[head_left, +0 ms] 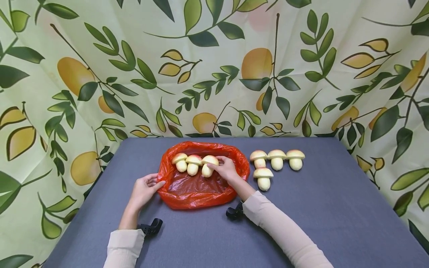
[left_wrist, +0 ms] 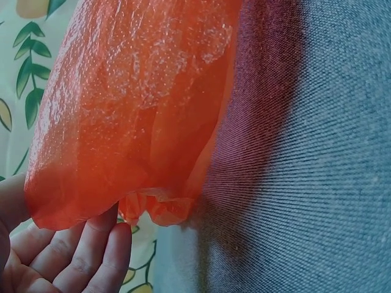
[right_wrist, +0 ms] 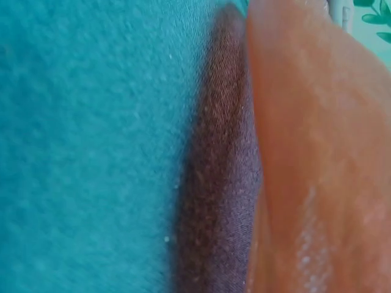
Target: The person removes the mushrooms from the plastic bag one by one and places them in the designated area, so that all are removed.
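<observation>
Left hand (head_left: 142, 190), left of centre, pinches red bag (head_left: 197, 201) by its rim. Right hand (head_left: 226, 170), mid-frame, pinches gripped mushroom (head_left: 207, 160) inside bag; two more mushrooms (head_left: 193, 167) alongside, four loose mushrooms (head_left: 276, 160) right of centre. Mushrooms probably light, firm, dent-prone: take cap edge. Bag thin, likely slippery: hold rim.

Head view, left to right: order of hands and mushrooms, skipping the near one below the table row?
Left hand → left bagged mushroom → middle bagged mushroom → right bagged mushroom → right hand → left row mushroom → middle row mushroom → right row mushroom.
</observation>
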Demonstrator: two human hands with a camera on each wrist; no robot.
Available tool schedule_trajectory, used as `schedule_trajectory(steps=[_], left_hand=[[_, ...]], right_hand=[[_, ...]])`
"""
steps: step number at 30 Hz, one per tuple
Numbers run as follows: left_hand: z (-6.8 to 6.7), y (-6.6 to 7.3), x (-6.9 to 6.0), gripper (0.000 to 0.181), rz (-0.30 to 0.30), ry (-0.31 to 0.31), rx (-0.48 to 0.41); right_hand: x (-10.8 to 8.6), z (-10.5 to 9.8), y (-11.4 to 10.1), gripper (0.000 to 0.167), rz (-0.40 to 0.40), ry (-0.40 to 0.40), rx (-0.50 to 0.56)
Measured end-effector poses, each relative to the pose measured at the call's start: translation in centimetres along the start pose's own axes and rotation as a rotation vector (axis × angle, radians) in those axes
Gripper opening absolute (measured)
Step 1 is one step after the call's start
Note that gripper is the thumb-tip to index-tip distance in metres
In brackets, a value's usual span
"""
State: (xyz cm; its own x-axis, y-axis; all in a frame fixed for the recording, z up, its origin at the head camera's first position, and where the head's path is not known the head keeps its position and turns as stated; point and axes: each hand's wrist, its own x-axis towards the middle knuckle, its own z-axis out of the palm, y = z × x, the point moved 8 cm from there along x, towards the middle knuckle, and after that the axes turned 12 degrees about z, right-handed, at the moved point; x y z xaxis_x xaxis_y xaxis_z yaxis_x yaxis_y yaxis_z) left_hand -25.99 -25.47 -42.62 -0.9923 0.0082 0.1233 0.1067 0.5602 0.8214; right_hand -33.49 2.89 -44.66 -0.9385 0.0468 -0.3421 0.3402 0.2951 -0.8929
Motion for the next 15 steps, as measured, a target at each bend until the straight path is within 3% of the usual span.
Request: schedule_trajectory(steps=[15], left_hand=[[0.0, 0.2, 0.1, 0.042, 0.011, 0.003, 0.006]], right_hand=[[-2.5, -1.0, 0.1, 0.052, -0.064, -0.053, 0.002]])
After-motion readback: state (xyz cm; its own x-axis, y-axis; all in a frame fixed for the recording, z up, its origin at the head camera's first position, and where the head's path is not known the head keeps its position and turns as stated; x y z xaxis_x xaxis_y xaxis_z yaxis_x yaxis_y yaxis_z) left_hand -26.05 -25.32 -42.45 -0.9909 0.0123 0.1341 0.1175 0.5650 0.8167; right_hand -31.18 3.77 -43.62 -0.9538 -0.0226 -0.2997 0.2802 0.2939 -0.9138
